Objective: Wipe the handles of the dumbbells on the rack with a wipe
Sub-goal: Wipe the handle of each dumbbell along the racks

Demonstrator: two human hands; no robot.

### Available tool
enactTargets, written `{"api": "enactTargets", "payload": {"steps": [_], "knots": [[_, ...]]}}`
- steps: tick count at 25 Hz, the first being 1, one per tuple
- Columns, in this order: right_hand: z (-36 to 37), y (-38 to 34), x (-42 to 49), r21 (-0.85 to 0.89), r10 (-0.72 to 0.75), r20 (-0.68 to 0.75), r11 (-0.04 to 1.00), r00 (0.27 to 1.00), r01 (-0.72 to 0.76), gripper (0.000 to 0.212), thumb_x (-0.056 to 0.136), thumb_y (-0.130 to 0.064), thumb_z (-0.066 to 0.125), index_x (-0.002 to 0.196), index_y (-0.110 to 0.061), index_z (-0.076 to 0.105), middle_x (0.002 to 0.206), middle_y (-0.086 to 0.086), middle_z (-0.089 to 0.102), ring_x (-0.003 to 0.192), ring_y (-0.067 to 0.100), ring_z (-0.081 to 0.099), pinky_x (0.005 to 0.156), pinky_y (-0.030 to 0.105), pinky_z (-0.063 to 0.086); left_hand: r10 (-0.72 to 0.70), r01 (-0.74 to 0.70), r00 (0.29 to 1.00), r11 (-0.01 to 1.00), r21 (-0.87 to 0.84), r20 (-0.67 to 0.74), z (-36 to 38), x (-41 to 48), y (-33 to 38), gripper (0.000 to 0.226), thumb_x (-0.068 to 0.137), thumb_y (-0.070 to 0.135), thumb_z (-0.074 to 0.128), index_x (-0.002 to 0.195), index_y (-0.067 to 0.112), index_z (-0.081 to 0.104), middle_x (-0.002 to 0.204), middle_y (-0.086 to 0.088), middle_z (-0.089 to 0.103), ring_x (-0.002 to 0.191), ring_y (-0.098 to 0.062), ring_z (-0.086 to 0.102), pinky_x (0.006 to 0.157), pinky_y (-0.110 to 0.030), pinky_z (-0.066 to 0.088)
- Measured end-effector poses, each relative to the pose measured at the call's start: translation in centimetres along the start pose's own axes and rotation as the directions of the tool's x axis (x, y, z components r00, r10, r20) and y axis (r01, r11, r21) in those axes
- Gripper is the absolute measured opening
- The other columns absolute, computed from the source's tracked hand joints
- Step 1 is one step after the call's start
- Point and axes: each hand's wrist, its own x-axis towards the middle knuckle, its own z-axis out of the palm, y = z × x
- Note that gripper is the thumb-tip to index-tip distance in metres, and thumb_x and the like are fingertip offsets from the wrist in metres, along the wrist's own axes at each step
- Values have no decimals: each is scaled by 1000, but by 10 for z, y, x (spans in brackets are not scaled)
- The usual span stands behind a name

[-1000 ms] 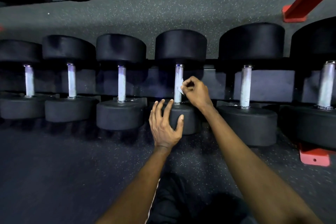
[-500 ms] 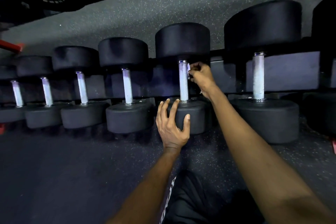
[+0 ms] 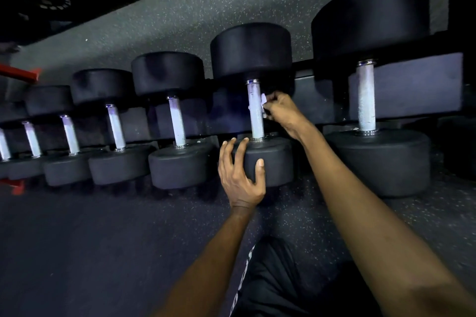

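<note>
While the right hand (image 3: 282,113) pinches the wipe (image 3: 263,101) against the handle's (image 3: 255,121) right side, fingers bunched on it, the left hand (image 3: 239,175) grips that dumbbell's near head (image 3: 273,162), fingers spread and curved round its rim. Neighbours lie close on the rack (image 3: 417,87): a bigger dumbbell (image 3: 381,159) just right of the right forearm (image 3: 360,201), a smaller dumbbell (image 3: 180,165) beside the left hand. Speckled floor (image 3: 77,252) lies below.

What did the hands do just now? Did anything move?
The right hand slid the wipe up the handle, from its lower half toward the far end. It still pinches the wipe against that same handle. The left hand stayed on the near head, gripping it. The other dumbbells did not move.
</note>
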Motion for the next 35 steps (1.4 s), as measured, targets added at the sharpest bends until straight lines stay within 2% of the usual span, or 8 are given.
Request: {"api": "enactTargets", "payload": {"steps": [5, 8, 11, 16, 20, 26, 31, 35], "knots": [[1, -14, -2, 183, 9, 5, 983, 1000, -10, 25, 93, 7, 49, 86, -16, 56, 88, 8, 66, 78, 13, 62, 69, 23, 52, -9, 9, 1000, 1000, -2, 0, -1, 0, 3, 56, 93, 46, 50, 136, 12, 61, 142, -11, 53, 141, -31, 41, 115, -47, 35], [-3, -12, -2, 80, 73, 63, 994, 995, -78, 25, 93, 6, 48, 85, -16, 53, 99, 22, 69, 90, 22, 67, 75, 30, 56, -3, 3, 1000, 1000, -2, -2, -2, 0, 4, 56, 93, 45, 50, 136, 11, 61, 141, -11, 53, 141, -31, 42, 115, -47, 35], [-8, -9, -10, -51, 74, 49, 996, 996, -71, 25, 93, 6, 49, 82, -16, 51, 82, 8, 60, 75, 14, 59, 71, 27, 55, -1, 1, 1000, 1000, 0, -6, -2, 0, 3, 55, 93, 44, 51, 135, 11, 62, 141, -11, 53, 141, -32, 42, 115, -47, 35], [-16, 11, -29, -357, 107, 164, 933, 981, -42, 20, 90, 2, 53, 81, -16, 51, 77, 12, 59, 75, 21, 56, 70, 34, 47, -7, 7, 1000, 1000, -5, -12, -1, -1, 2, 56, 94, 46, 50, 135, 10, 62, 144, -13, 52, 141, -33, 41, 114, -50, 36], [-16, 10, -32, -403, 42, 123, 915, 992, 11, 20, 87, -1, 57, 79, -19, 52, 67, 3, 58, 61, 12, 52, 60, 27, 42, -8, 8, 1000, 1000, -3, -6, -1, 0, 2, 57, 94, 47, 50, 135, 10, 62, 144, -13, 52, 141, -32, 41, 113, -51, 36], [-21, 15, -42, -318, -23, 49, 947, 999, 38, 15, 82, -4, 73, 80, -16, 65, 77, 3, 67, 65, 9, 58, 66, 23, 48, 12, -12, 1000, 1000, 5, -13, 0, -1, 0, 55, 93, 46, 51, 135, 12, 62, 141, -13, 53, 139, -33, 43, 111, -52, 37], [-16, 12, -55, -549, -181, -33, 825, 983, 134, 11, 79, -15, 76, 79, -21, 67, 85, -16, 70, 76, -5, 63, 73, 7, 46, 3, -3, 1000, 1000, 10, -22, 1, -1, -1, 56, 94, 47, 51, 135, 11, 63, 141, -14, 53, 140, -33, 43, 110, -52, 38], [-16, 9, -50, -412, -23, 27, 911, 999, 32, 15, 86, -5, 69, 80, -17, 62, 81, 1, 69, 73, 8, 65, 71, 18, 55, -13, 12, 999, 1000, -15, -40, 0, -1, 0, 57, 97, 53, 46, 131, 11, 65, 139, -14, 54, 139, -34, 44, 109, -53, 40]]}}
